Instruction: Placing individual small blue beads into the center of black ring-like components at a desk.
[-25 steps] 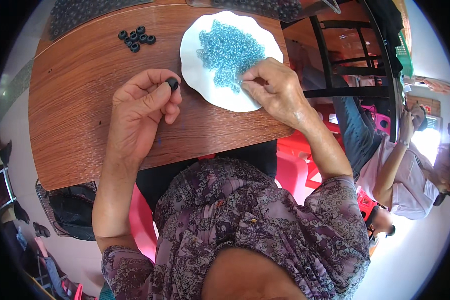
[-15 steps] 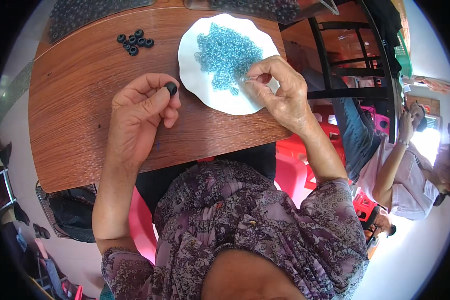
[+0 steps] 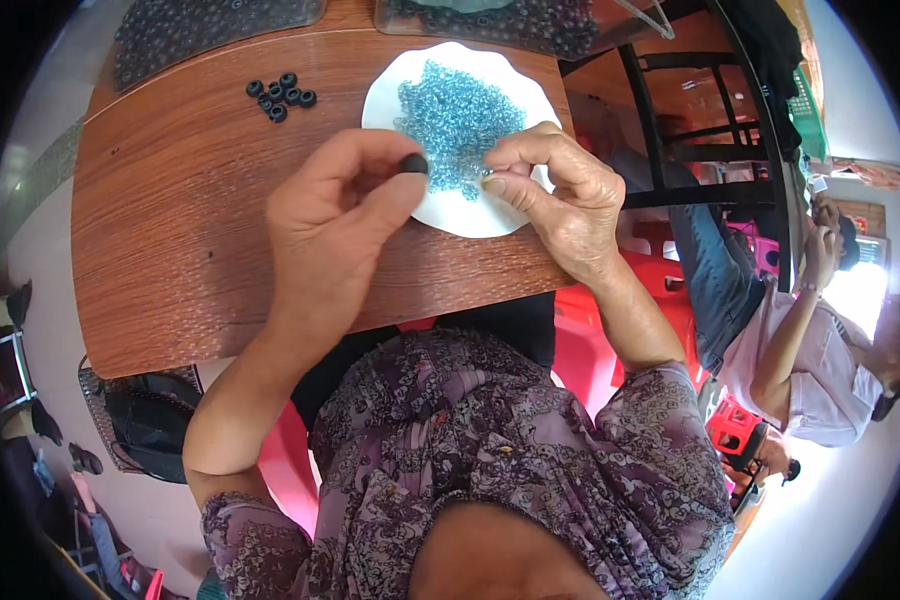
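Between the thumb and forefinger of my left hand [image 3: 320,225] is a small round black piece [image 3: 414,163], held near the front of the white plate. My right hand [image 3: 570,190] is closed in a pinch over the plate's right part. A tiny translucent piece seems to show at its fingertips, facing the black piece across a small gap. A heap of small clear-blue ring-like pieces [image 3: 455,105] lies on the white wavy-edged plate [image 3: 378,105], partly hidden by my hands.
Several black round pieces with hollow centres [image 3: 282,97] lie loose on the brown wooden table [image 3: 170,220]. Two trays of dark pieces [image 3: 210,35] stand along the far edge. A black metal frame [image 3: 710,150] rises at the right, and another person [image 3: 820,360] sits beyond it.
My left hand has moved right with the black piece, up to the plate and close to my right hand. My right hand has shifted slightly, still pinching. The view has moved a little.
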A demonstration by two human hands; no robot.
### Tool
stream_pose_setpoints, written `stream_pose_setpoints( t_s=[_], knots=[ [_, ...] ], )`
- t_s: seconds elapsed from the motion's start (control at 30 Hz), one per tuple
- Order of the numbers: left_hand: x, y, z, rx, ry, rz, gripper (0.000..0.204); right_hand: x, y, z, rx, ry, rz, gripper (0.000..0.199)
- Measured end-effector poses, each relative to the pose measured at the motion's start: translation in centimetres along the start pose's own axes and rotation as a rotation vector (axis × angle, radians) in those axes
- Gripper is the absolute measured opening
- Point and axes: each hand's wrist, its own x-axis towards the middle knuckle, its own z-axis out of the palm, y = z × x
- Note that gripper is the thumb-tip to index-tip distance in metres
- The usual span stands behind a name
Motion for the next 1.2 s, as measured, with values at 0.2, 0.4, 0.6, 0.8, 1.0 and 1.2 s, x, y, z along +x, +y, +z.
stream_pose_setpoints(
  t_s=[0.2, 0.4, 0.6, 0.8, 1.0, 1.2],
  knots=[
    [1.6, -0.7, 1.9, 0.098, -0.062, 0.122, 0.013, 0.1, -1.2, 0.7, 0.216, 0.037, 0.095, 0.021],
    [1.8, -1.4, 2.9, 0.278, -0.019, 0.242, 0.014, 0.1, -1.2, 0.6, 0.34, 0.061, 0.231, 0.024],
    [2.3, -1.4, 2.6, 0.3, -0.048, 0.229, 0.014, 0.3, -0.9, 0.7, 0.249, 0.045, 0.129, 0.026],
    [3.0, -1.7, 2.3, 0.167, -0.09, 0.097, 0.012, 0.4, -0.5, 0.7, 0.269, 0.015, 0.156, 0.026],
    [3.1, -1.6, 2.0, -0.03, -0.125, -0.043, 0.013, 0.4, -0.2, 0.7, 0.279, 0.007, 0.08, 0.018],
    [2.8, -1.8, 1.9, -0.05, -0.097, -0.045, 0.017, 0.4, -0.5, 1.0, 0.388, 0.072, 0.255, 0.014]
  ],
)
